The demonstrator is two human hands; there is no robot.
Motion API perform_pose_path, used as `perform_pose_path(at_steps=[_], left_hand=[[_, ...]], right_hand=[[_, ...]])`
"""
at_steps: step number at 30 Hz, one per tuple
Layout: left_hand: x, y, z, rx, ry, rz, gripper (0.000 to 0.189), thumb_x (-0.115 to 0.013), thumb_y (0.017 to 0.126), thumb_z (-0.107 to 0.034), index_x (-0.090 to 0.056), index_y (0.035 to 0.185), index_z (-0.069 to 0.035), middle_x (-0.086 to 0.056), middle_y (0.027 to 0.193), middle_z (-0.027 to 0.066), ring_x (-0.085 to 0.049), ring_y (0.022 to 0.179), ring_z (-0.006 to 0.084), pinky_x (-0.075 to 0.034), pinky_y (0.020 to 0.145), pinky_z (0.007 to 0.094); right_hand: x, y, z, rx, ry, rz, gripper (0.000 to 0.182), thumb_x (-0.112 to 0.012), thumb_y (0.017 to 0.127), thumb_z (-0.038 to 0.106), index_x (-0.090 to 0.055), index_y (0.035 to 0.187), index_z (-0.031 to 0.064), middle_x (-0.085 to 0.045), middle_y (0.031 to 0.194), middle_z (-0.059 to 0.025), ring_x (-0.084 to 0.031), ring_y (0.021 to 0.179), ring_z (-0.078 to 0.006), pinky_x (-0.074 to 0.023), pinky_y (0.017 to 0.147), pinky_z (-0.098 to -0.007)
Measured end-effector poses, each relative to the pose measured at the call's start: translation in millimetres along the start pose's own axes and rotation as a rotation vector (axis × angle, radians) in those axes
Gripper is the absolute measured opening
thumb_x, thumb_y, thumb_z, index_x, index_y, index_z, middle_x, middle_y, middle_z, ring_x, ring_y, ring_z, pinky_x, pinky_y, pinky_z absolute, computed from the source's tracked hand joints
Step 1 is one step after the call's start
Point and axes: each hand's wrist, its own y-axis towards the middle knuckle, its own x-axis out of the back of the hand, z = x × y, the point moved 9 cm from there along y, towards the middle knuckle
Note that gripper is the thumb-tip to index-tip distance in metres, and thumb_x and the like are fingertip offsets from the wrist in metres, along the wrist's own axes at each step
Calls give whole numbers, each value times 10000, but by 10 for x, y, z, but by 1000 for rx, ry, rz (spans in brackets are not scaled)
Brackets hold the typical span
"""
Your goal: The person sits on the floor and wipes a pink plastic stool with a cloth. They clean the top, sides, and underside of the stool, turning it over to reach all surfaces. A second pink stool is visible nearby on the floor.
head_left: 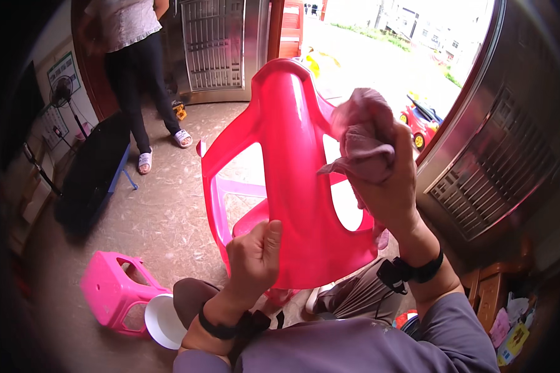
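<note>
A red plastic chair (291, 140) is held up before me, its curved backrest towards me and its openings at both sides. My left hand (254, 256) grips the near lower edge of the chair, thumb up on the red surface. In my right hand (387, 186) is a bunched, damp-looking pinkish-grey cloth (366, 135), close to the chair's right side; whether the cloth touches the plastic there I cannot tell. Dark straps are on both wrists.
A pink plastic stool (107, 289) lies tipped at the lower left beside a white bowl (165, 321). Another person (135, 70) stands at the upper left. A metal door (490, 163) flanks the doorway, with a toy car (420, 123) outside.
</note>
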Motion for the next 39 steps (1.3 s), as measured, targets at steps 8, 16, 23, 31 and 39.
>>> perform_pose_path(at_steps=[8, 16, 23, 31, 39], left_hand=[[-251, -34, -225, -123, 56, 127, 400, -560, 943, -302, -480, 632, -63, -424, 442, 121, -487, 376, 291, -327, 376, 389], [-254, -36, -280, -229, 53, 92, 412, -576, 933, -318, -474, 621, -71, -407, 422, 105, -482, 356, 269, -324, 360, 375], [-304, 52, -400, -168, 109, 175, 428, -550, 942, -354, -498, 605, -96, -447, 423, 92, -505, 364, 261, -348, 359, 383], [-419, -16, -497, -245, 263, 158, 454, -524, 945, -404, -504, 605, -104, -455, 414, 71, -520, 371, 252, -367, 364, 375], [-302, 15, -401, -131, 155, 116, 401, -550, 945, -329, -538, 631, -81, -463, 437, 103, -518, 383, 279, -365, 390, 399]], right_hand=[[-85, 605, -387, -2, -7, 110, 606, -713, 673, 91, -461, 1223, 74, -553, 1077, -184, -568, 1010, -380, -463, 885, -420], [-97, 1324, -338, 40, -464, 293, 626, -777, 629, 204, -492, 1163, 48, -595, 1083, -187, -588, 1036, -363, -478, 868, -416], [57, 1399, -623, -86, -602, 588, 605, -745, 641, 74, -521, 1203, 92, -626, 1061, -133, -608, 1016, -263, -502, 850, -362], [-409, 1307, 155, 201, -1153, 450, 675, -765, 634, 496, -562, 1130, 86, -605, 1079, -187, -621, 978, -361, -491, 843, -444], [-245, 1618, -431, 86, -869, 641, 569, -747, 698, 305, -542, 1133, -1, -665, 953, -177, -660, 882, -276, -519, 793, -384]])
